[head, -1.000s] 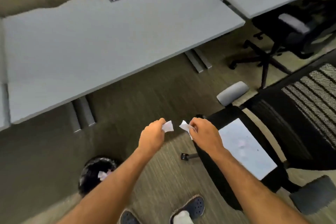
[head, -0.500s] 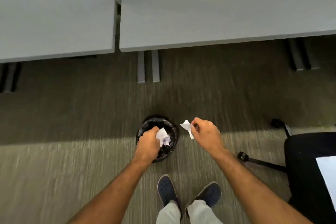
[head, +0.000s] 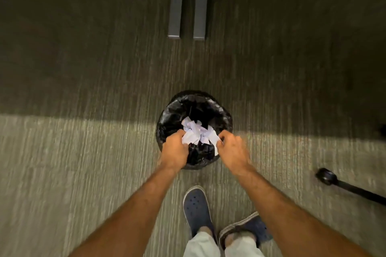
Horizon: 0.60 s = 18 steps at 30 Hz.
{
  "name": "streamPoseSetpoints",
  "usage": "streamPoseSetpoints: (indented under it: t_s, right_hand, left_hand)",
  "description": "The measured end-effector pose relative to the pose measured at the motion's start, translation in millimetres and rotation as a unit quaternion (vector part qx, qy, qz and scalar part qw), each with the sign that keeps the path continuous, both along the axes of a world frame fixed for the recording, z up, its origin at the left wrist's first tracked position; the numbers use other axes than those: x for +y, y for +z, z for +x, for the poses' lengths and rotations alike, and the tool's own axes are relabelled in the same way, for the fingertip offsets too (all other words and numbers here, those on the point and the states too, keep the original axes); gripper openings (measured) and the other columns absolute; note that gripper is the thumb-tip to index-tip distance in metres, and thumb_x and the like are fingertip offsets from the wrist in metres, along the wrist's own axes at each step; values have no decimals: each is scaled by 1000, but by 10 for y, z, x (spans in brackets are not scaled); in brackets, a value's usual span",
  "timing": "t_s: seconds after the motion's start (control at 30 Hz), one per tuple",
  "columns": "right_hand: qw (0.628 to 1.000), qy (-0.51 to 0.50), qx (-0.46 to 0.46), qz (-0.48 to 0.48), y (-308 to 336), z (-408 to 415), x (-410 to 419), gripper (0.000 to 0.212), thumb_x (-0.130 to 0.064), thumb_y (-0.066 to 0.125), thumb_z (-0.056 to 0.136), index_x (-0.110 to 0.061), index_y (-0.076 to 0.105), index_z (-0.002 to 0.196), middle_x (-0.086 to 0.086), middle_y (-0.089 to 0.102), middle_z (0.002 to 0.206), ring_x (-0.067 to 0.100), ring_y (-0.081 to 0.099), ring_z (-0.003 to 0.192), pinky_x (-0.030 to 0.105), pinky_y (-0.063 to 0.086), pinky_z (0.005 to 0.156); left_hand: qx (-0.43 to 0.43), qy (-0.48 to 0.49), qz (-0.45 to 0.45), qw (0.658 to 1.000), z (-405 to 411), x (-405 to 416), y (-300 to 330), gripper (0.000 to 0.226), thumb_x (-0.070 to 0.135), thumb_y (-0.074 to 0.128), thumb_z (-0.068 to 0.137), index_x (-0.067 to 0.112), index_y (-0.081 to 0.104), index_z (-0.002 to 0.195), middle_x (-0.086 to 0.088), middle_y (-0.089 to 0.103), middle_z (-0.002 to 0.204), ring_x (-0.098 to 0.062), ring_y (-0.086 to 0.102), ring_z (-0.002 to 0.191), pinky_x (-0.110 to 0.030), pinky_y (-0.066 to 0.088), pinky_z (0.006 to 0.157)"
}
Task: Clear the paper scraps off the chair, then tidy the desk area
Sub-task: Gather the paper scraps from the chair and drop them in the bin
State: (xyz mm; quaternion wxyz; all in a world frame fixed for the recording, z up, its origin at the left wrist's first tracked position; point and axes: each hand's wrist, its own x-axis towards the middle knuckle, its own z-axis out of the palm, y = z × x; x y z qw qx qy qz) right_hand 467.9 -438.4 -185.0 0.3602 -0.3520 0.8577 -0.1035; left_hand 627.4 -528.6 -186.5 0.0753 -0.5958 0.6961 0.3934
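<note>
A small round bin (head: 167,119) lined with a black bag stands on the carpet in front of me, with white paper scraps (head: 197,131) heaped inside. My left hand (head: 174,148) is over the bin's near left rim, closed on a white scrap (head: 189,137). My right hand (head: 232,153) is at the near right rim, pinching another white scrap (head: 215,142). Both scraps hang above the bin's mouth. The chair seat and the desk top are out of view.
Two grey desk legs (head: 188,2) lie on the carpet straight ahead beyond the bin. A black chair caster and base arm (head: 328,177) reach in from the right. My two feet in dark clogs (head: 197,208) stand just behind the bin.
The view has tilted down and closer to the bin. Both hands have dropped to its rim, and the right hand has moved left from beside the bin to over it.
</note>
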Motion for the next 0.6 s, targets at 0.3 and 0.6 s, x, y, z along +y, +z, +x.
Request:
streamPoseSetpoints:
  t_s: [0.3, 0.6]
  right_hand:
    - [999, -19, -40, -30, -38, 56, 172, 50, -37, 60, 93, -20, 47, 139, -1, 60, 123, 17, 56, 113, 34, 48, 93]
    - [996, -68, 4, -49, 1538, -697, 628, 48, -38, 55, 95, -26, 44, 140, -2, 54, 137, 18, 45, 128, 38, 41, 100]
  left_hand:
    - [26, -5, -10, 1000, 6, 17, -48, 45, 18, 72, 90, 26, 55, 130, 2, 64, 124, -19, 63, 105, -32, 48, 86]
    - [72, -167, -26, 983, -932, -210, 1607, 54, 32, 68, 91, 21, 49, 140, 1, 56, 139, -20, 52, 126, -40, 44, 103]
